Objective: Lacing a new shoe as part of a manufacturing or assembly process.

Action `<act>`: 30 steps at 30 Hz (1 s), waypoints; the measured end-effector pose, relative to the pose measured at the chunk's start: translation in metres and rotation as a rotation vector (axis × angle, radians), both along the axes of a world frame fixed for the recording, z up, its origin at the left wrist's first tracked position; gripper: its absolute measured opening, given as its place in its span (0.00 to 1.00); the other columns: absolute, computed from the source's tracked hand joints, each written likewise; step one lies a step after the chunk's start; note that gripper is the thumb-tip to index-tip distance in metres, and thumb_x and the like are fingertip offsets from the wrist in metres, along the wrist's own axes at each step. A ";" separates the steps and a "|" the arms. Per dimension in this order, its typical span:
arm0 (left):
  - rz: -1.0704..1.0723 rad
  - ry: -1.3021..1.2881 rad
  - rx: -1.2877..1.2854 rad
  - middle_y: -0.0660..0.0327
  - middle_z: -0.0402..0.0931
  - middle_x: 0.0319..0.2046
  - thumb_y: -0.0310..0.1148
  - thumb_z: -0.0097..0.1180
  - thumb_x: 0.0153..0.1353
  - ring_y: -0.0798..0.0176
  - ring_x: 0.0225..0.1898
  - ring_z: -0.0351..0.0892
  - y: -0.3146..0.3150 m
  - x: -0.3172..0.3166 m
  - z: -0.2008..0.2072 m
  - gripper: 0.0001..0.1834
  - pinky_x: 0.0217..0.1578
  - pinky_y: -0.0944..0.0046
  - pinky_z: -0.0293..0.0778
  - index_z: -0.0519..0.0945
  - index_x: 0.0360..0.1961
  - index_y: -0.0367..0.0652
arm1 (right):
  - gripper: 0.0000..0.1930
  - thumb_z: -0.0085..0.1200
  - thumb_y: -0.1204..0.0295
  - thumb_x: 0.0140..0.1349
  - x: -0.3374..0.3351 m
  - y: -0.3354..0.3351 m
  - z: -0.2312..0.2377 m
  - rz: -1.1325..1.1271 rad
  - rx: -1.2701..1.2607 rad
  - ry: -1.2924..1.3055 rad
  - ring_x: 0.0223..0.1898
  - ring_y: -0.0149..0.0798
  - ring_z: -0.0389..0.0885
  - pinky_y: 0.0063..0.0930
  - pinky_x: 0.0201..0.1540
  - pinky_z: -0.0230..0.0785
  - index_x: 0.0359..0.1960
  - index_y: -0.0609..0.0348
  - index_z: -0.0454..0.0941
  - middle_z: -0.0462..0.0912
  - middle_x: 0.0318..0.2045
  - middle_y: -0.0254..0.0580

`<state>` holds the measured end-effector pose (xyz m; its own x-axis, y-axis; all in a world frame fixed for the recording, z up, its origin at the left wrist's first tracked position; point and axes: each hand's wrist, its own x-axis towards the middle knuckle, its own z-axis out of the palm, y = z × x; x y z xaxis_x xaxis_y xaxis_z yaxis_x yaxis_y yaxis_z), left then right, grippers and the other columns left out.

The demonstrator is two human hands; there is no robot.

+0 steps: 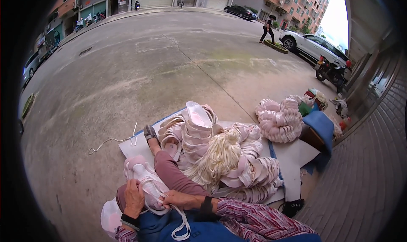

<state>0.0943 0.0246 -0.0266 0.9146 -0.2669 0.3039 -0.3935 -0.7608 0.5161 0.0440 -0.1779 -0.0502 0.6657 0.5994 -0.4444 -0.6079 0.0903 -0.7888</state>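
Left hand [135, 197]: fingers bent against the left edge of the upper [145, 176], exact grip not determinable. The upper lies between the hands, extending forward; judged light, soft and easily creased, it is best held by its edge. Right hand [179, 199] pinches the lace [185, 222], judged limp and best gripped close to the upper; farther right, laces [222, 153] lie heaped.

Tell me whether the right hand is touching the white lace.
Touching. The head view shows the right hand with its fingertips closed on the lace, whose loose end loops down below the hand.
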 end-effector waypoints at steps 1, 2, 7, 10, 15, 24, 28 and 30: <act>0.000 0.046 -0.015 0.46 0.71 0.33 0.25 0.52 0.57 0.40 0.34 0.74 -0.002 -0.002 0.003 0.05 0.33 0.48 0.69 0.72 0.35 0.37 | 0.09 0.49 0.72 0.59 0.000 -0.001 0.000 0.001 -0.003 0.017 0.18 0.20 0.67 0.14 0.19 0.55 0.36 0.62 0.79 0.74 0.17 0.26; 0.001 0.092 -0.029 0.46 0.71 0.34 0.25 0.52 0.56 0.40 0.34 0.74 -0.003 -0.003 0.007 0.05 0.33 0.48 0.69 0.72 0.35 0.37 | 0.09 0.49 0.72 0.59 -0.001 -0.001 -0.001 0.002 -0.005 0.033 0.18 0.20 0.67 0.14 0.18 0.55 0.36 0.61 0.79 0.74 0.18 0.26; 0.010 0.011 0.097 0.47 0.70 0.32 0.25 0.53 0.55 0.42 0.33 0.75 -0.008 0.001 0.005 0.06 0.32 0.49 0.70 0.72 0.33 0.37 | 0.09 0.49 0.72 0.59 -0.001 0.000 -0.005 -0.013 -0.001 0.035 0.17 0.20 0.66 0.14 0.16 0.54 0.37 0.61 0.78 0.74 0.18 0.27; 0.027 -0.004 0.202 0.47 0.70 0.32 0.24 0.52 0.54 0.42 0.32 0.75 -0.010 0.002 0.003 0.05 0.31 0.49 0.70 0.72 0.33 0.37 | 0.09 0.48 0.72 0.58 -0.002 -0.002 -0.001 -0.019 0.002 0.025 0.16 0.20 0.65 0.15 0.15 0.53 0.36 0.60 0.78 0.74 0.18 0.27; 0.025 0.039 0.236 0.46 0.70 0.34 0.24 0.52 0.53 0.42 0.33 0.75 -0.012 0.000 0.012 0.06 0.32 0.48 0.71 0.72 0.34 0.37 | 0.08 0.48 0.72 0.57 -0.003 -0.003 0.001 -0.027 -0.017 0.027 0.14 0.20 0.64 0.15 0.12 0.51 0.35 0.60 0.77 0.73 0.18 0.27; 0.056 0.069 0.205 0.45 0.70 0.33 0.23 0.48 0.53 0.40 0.33 0.74 -0.011 0.005 0.008 0.05 0.33 0.46 0.69 0.71 0.33 0.37 | 0.07 0.48 0.71 0.57 -0.004 -0.003 0.004 -0.043 0.005 0.018 0.12 0.20 0.61 0.15 0.12 0.50 0.32 0.59 0.77 0.73 0.17 0.27; 0.010 0.143 0.041 0.42 0.68 0.33 0.22 0.45 0.52 0.39 0.36 0.70 0.003 0.017 -0.016 0.06 0.37 0.46 0.67 0.70 0.33 0.35 | 0.06 0.47 0.72 0.55 -0.001 -0.004 -0.001 -0.030 -0.002 0.014 0.11 0.21 0.61 0.16 0.13 0.50 0.28 0.58 0.77 0.72 0.16 0.27; -0.001 0.178 -0.005 0.41 0.68 0.33 0.22 0.43 0.51 0.39 0.36 0.69 0.006 0.022 -0.024 0.07 0.39 0.46 0.66 0.69 0.32 0.34 | 0.06 0.47 0.73 0.54 0.000 -0.003 -0.002 -0.015 -0.015 0.004 0.12 0.21 0.60 0.17 0.13 0.49 0.26 0.58 0.77 0.72 0.16 0.27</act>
